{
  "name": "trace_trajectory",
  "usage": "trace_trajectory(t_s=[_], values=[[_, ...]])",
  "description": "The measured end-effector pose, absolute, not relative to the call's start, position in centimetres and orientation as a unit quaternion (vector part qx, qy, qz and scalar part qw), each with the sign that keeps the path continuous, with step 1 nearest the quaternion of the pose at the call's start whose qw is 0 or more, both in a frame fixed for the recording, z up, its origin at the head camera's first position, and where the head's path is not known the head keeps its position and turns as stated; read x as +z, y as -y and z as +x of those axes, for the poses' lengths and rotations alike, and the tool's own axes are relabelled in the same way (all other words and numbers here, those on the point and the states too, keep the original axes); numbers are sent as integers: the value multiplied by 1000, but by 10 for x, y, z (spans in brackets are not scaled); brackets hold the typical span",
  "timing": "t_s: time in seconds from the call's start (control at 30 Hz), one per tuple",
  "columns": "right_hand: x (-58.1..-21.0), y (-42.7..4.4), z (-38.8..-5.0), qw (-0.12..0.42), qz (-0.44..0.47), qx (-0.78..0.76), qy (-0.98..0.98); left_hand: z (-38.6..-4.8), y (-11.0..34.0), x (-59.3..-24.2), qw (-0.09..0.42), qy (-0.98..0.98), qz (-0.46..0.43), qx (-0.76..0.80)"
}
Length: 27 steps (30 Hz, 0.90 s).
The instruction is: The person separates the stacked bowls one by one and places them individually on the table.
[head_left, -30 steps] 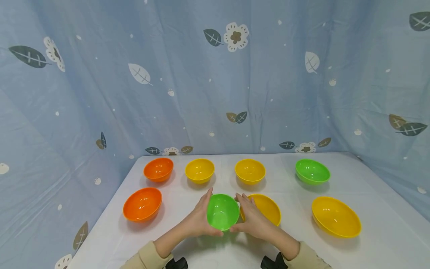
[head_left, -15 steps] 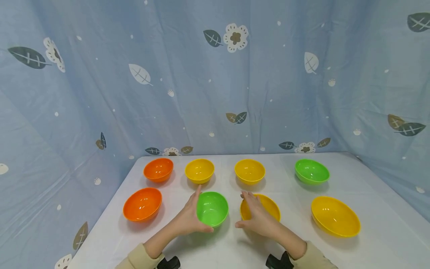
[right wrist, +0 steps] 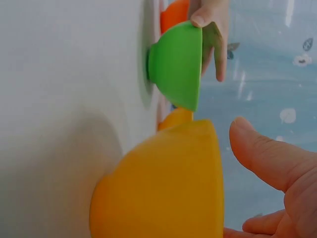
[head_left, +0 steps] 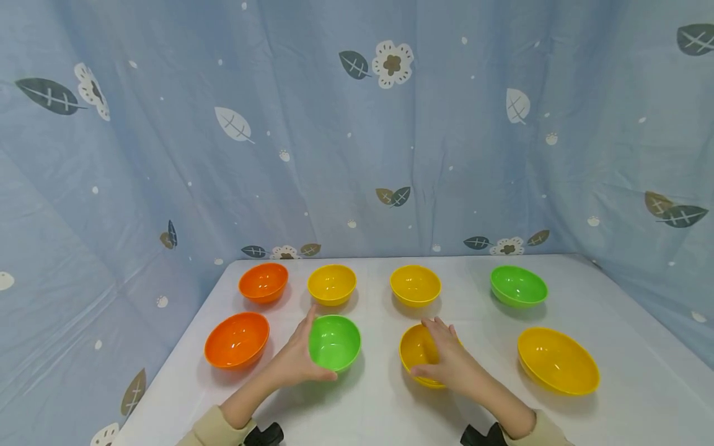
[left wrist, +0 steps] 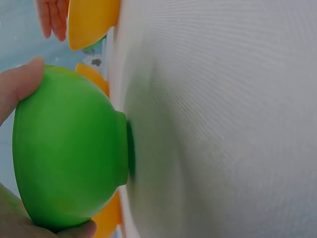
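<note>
In the head view my left hand (head_left: 297,358) grips a green bowl (head_left: 335,342) from its left side, thumb at the near rim. The left wrist view has the thumb (left wrist: 22,84) on one side of that bowl and fingers curled on the opposite side. Its base is at or just above the table; I cannot tell which. My right hand (head_left: 450,364) hovers over the right part of a yellow bowl (head_left: 415,350), fingers spread. In the right wrist view its thumb (right wrist: 262,156) stands apart from the yellow bowl's rim, and the fingertips are partly hidden.
Along the back of the white table (head_left: 368,421) stand an orange bowl (head_left: 263,283), two yellow bowls (head_left: 331,285) and a green bowl (head_left: 519,286). A larger orange bowl (head_left: 237,341) sits left of my left hand. A large yellow bowl (head_left: 558,361) is at right.
The green bowl has moved left with my left hand, away from the front yellow bowl. My right hand has come off the green bowl and shifted right over the yellow one.
</note>
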State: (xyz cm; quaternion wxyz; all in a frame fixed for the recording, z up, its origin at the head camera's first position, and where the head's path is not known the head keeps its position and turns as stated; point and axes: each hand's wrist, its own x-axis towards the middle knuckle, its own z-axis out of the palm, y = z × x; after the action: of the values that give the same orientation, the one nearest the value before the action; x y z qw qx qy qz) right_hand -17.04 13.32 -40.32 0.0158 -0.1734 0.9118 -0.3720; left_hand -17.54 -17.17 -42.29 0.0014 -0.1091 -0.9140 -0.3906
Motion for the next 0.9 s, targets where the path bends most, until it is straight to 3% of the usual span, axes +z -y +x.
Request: trace_trajectory(t_s=[0.9], values=[[-403, -193, -166, -64, -143, -309, -938, -170, 185, -423, -25, 921, -111, -372]])
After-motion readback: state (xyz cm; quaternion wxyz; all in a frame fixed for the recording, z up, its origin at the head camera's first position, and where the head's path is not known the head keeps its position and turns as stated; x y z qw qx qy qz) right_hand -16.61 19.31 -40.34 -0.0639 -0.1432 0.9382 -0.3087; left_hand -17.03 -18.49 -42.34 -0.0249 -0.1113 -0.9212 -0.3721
